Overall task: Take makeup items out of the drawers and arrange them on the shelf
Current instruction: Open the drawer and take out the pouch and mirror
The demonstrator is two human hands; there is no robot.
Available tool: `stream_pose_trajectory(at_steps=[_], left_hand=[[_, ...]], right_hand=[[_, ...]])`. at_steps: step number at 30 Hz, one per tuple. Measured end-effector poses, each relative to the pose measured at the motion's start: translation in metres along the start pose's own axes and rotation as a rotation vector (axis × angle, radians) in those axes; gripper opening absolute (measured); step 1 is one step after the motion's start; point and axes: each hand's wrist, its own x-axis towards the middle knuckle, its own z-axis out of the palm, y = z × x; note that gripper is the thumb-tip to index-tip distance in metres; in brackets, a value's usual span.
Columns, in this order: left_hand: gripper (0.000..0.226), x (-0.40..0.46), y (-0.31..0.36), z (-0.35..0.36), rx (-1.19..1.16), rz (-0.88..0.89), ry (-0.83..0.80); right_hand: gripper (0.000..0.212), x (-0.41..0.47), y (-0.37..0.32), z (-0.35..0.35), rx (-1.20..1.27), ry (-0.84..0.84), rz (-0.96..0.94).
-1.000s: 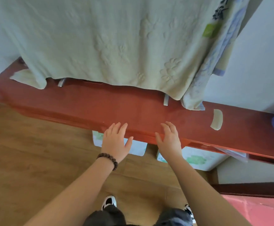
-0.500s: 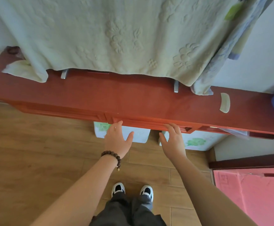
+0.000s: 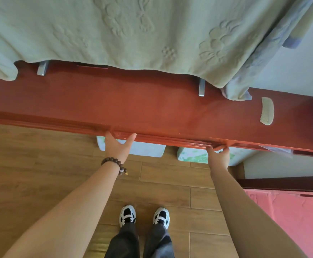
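Observation:
A red wooden dresser top (image 3: pixel 152 107) runs across the head view. Below its front edge sits the drawer front (image 3: pixel 170 139), a narrow red strip. My left hand (image 3: pixel 117 147) hooks under the strip's left end, thumb out to the right and fingers hidden beneath the edge. At the strip's right end my right hand (image 3: pixel 218 155) grips it the same way, fingertips out of sight. No makeup items are visible. The drawer's inside is hidden.
A pale green towel (image 3: pixel 133 34) hangs over the dresser's back, covering two metal brackets (image 3: pixel 201 88). A pale comb (image 3: pixel 267 113) lies on the top at right. Two light boxes (image 3: pixel 144 148) stand on the wood floor under the dresser. A red mat (image 3: pixel 291 220) is at lower right.
Both hands slid off the dresser top down to its front edge, then spread apart to the two ends of the drawer front. The view has tilted further down towards my feet.

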Motion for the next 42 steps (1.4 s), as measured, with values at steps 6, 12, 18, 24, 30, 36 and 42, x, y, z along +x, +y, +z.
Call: stream_pose_trajectory(at_steps=[6,12,18,24,30,36,42], left_hand=[[0.088,0.017,-0.007,0.007,-0.038,-0.001,0.095],[0.099,0.026,-0.016,0.012,-0.038,0.022,0.167],[0.093,0.015,-0.032,0.003,-0.033,-0.010,0.192],[0.076,-0.006,-0.044,-0.014,0.016,-0.017,0.164],[0.081,-0.039,-0.058,-0.033,0.074,-0.076,0.123],[0.089,-0.068,-0.069,-0.051,0.139,-0.139,0.077],[0.092,-0.089,-0.080,-0.070,0.202,-0.167,0.014]], right_hand=[[0.037,0.027,-0.004,-0.003,0.148,0.031,-0.022],[0.026,0.032,0.008,-0.011,0.104,0.022,-0.070],[0.033,0.026,0.029,-0.020,0.050,0.010,-0.049],[0.041,0.018,0.047,-0.039,-0.059,-0.012,-0.047],[0.057,-0.003,0.068,-0.061,-0.117,-0.073,-0.021],[0.060,-0.027,0.086,-0.082,-0.112,-0.140,0.017],[0.056,-0.045,0.101,-0.097,-0.132,-0.159,0.067]])
